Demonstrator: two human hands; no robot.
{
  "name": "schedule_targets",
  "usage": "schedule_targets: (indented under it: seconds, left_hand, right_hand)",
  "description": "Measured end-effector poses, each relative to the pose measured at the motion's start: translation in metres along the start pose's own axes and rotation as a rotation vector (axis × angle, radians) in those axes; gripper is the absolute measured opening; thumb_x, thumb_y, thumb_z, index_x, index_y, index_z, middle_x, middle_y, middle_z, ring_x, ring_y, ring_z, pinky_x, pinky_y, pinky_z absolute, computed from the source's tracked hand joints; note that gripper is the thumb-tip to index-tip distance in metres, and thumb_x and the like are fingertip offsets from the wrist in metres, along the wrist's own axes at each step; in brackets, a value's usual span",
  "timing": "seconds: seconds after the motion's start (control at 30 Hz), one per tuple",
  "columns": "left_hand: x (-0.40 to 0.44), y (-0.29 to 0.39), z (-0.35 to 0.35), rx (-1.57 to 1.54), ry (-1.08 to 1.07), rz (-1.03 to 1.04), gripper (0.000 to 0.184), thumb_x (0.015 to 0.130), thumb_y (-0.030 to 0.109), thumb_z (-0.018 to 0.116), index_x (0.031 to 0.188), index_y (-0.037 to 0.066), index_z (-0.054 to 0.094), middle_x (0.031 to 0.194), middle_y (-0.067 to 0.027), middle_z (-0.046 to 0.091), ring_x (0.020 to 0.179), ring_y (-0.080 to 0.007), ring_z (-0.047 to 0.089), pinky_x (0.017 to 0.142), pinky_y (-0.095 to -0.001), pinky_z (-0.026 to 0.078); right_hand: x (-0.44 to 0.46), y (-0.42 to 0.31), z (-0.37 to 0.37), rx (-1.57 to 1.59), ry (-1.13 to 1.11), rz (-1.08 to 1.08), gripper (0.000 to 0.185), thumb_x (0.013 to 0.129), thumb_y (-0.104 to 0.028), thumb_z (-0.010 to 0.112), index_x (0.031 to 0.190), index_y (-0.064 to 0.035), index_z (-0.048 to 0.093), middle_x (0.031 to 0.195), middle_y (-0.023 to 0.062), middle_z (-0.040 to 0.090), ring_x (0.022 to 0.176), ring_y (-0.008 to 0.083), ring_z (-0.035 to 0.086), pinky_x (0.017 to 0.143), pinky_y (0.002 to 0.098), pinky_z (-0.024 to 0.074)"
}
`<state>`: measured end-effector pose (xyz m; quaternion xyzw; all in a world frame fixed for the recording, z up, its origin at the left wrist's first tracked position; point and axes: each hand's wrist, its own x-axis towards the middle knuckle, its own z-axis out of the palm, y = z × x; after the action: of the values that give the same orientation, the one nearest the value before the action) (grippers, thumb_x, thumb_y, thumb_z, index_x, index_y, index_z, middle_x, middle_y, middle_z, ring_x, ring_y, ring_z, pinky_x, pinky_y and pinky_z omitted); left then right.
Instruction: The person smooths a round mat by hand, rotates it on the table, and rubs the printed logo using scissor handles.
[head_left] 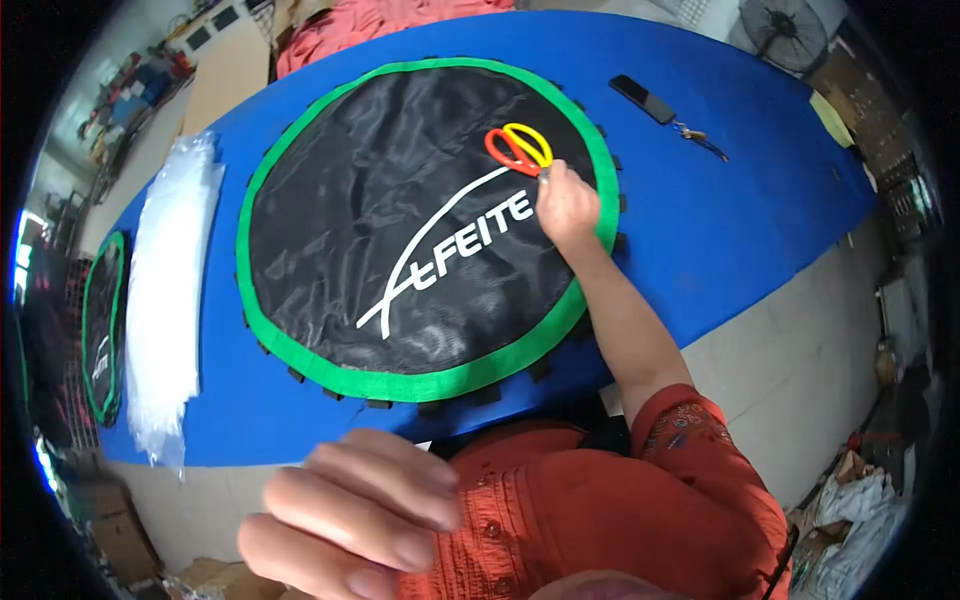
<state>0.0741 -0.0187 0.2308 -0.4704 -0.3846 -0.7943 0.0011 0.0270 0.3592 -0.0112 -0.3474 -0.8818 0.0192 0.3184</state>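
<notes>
My right hand is closed around the blade end of a pair of scissors. Their red and yellow handle loops point away from me, above a round black mesh mat. The mat has a green border, short dark tabs around its edge and white "FEITE" lettering, and lies flat on the blue table. Close to the camera at the bottom, my left hand is raised in front of my red shirt. Its fingers are loosely bent and somewhat apart, with nothing visible in them.
A stack of clear plastic bags lies at the table's left side. Beyond it is another green-edged black mat. A phone and keys rest at the far right. Behind the table are pink cloth and a fan.
</notes>
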Motion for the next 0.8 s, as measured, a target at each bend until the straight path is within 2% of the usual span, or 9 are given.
schedule_targets:
  seconds: [0.1, 0.17, 0.23, 0.3, 0.43, 0.47, 0.5, 0.63, 0.8]
  left_hand:
    - [0.002, 0.005, -0.013, 0.081, 0.059, -0.015, 0.021, 0.111, 0.032, 0.058, 0.105, 0.014, 0.052, 0.098, -0.0066, 0.056, 0.083, -0.0233, 0.055, 0.077, -0.0432, 0.044]
    - [0.003, 0.006, -0.025, 0.108, 0.048, -0.004, 0.023, 0.11, 0.033, 0.057, 0.106, 0.011, 0.05, 0.098, -0.0079, 0.051, 0.084, -0.0233, 0.048, 0.079, -0.0453, 0.039]
    - [0.002, 0.012, -0.034, 0.139, 0.065, 0.0, 0.024, 0.108, 0.032, 0.056, 0.108, 0.009, 0.052, 0.1, -0.0091, 0.049, 0.088, -0.0245, 0.048, 0.083, -0.0467, 0.038]
    - [-0.002, 0.015, -0.039, 0.228, 0.14, 0.059, 0.024, 0.108, 0.032, 0.055, 0.111, 0.008, 0.054, 0.101, -0.0096, 0.05, 0.091, -0.0258, 0.05, 0.084, -0.0467, 0.039]
    - [0.0, 0.031, -0.061, 0.377, 0.197, 0.24, 0.033, 0.108, 0.033, 0.051, 0.119, 0.004, 0.063, 0.115, -0.0169, 0.06, 0.104, -0.0329, 0.056, 0.109, -0.0602, 0.04]
    - [0.011, 0.02, -0.052, 0.273, 0.115, 0.451, 0.046, 0.117, 0.017, 0.044, 0.15, -0.014, 0.044, 0.117, -0.0275, 0.07, 0.097, -0.0421, 0.074, 0.083, -0.0497, 0.065]
    - [0.009, 0.026, -0.072, 0.303, 0.014, 0.461, 0.048, 0.117, 0.025, 0.041, 0.151, -0.01, 0.039, 0.128, -0.0277, 0.065, 0.103, -0.0431, 0.073, 0.094, -0.0548, 0.066]
    - [0.032, 0.036, -0.082, 0.34, -0.123, 0.559, 0.042, 0.116, 0.023, 0.043, 0.145, -0.007, 0.043, 0.127, -0.0255, 0.063, 0.105, -0.0393, 0.072, 0.102, -0.0569, 0.062]
    - [0.048, 0.04, -0.074, 0.389, -0.21, 0.614, 0.034, 0.114, 0.02, 0.046, 0.139, -0.003, 0.048, 0.127, -0.0227, 0.061, 0.107, -0.0346, 0.07, 0.112, -0.0595, 0.057]
  right_hand:
    - [0.001, 0.003, -0.001, 0.04, -0.007, -0.022, 0.019, 0.1, -0.025, 0.068, 0.103, -0.0077, 0.06, 0.09, 0.0178, 0.073, 0.081, 0.0402, 0.075, 0.074, 0.0541, 0.0596]
    - [0.003, -0.001, -0.017, 0.1, -0.105, 0.02, 0.027, 0.098, -0.029, 0.072, 0.107, -0.0051, 0.062, 0.098, 0.0214, 0.075, 0.091, 0.0422, 0.076, 0.082, 0.0535, 0.0606]
    - [0.008, 0.007, -0.031, 0.182, -0.234, 0.057, 0.029, 0.098, -0.029, 0.072, 0.11, -0.0036, 0.063, 0.101, 0.0221, 0.076, 0.094, 0.0434, 0.076, 0.084, 0.055, 0.0594]
    - [0.01, 0.023, -0.039, 0.127, -0.215, 0.079, 0.033, 0.1, -0.032, 0.072, 0.112, -0.0031, 0.064, 0.104, 0.0229, 0.076, 0.097, 0.0439, 0.076, 0.086, 0.056, 0.0586]
    - [0.019, 0.075, -0.067, -0.025, -0.159, 0.243, 0.032, 0.103, -0.034, 0.069, 0.113, -0.0049, 0.064, 0.108, 0.0222, 0.077, 0.104, 0.0446, 0.074, 0.088, 0.0574, 0.0569]
    - [0.019, 0.094, -0.072, -0.064, -0.152, 0.262, 0.031, 0.103, -0.034, 0.069, 0.113, -0.0048, 0.064, 0.109, 0.0225, 0.077, 0.103, 0.0446, 0.074, 0.087, 0.0575, 0.0573]
    - [0.019, 0.111, -0.079, -0.102, -0.146, 0.282, 0.031, 0.103, -0.033, 0.069, 0.113, -0.0047, 0.064, 0.109, 0.0229, 0.077, 0.103, 0.0447, 0.074, 0.087, 0.0577, 0.0577]
    - [0.012, 0.165, -0.096, -0.185, -0.282, 0.365, 0.036, 0.101, -0.031, 0.072, 0.12, -0.0004, 0.066, 0.112, 0.0238, 0.077, 0.108, 0.042, 0.076, 0.093, 0.0561, 0.0594]
    - [-0.005, 0.186, -0.103, -0.265, -0.22, 0.261, 0.035, 0.1, -0.033, 0.073, 0.116, -0.0017, 0.07, 0.113, 0.0245, 0.073, 0.107, 0.0439, 0.073, 0.093, 0.0571, 0.0576]
